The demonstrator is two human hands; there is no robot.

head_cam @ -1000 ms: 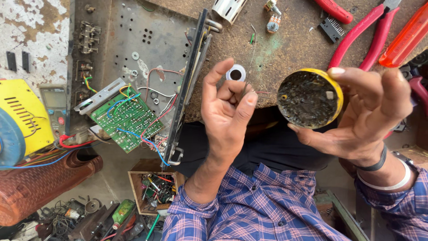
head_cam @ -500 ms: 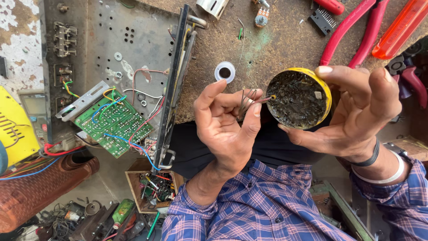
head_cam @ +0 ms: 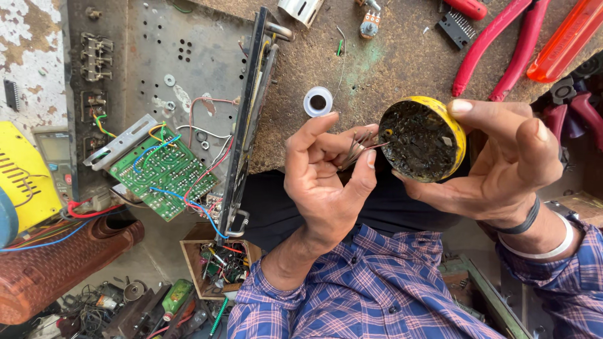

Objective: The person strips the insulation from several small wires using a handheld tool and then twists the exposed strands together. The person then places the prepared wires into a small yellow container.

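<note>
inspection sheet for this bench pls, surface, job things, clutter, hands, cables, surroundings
surface: worn brown bench top, stained and scuffed
job's things: round yellow tin of dark paste in the right hand; bundle of thin wires pinched in the left hand, tips touching the paste
clutter: white ring, red pliers, orange tool, small black chip
grippers: both hands occupied, raised above the bench
cables: coloured wires across the green circuit board on the metal chassis
surroundings: yellow meter, box of parts, scrap on the floor

Left hand (head_cam: 326,182) pinches thin wires (head_cam: 359,145) against the yellow tin (head_cam: 422,139) held by right hand (head_cam: 502,163).
</note>
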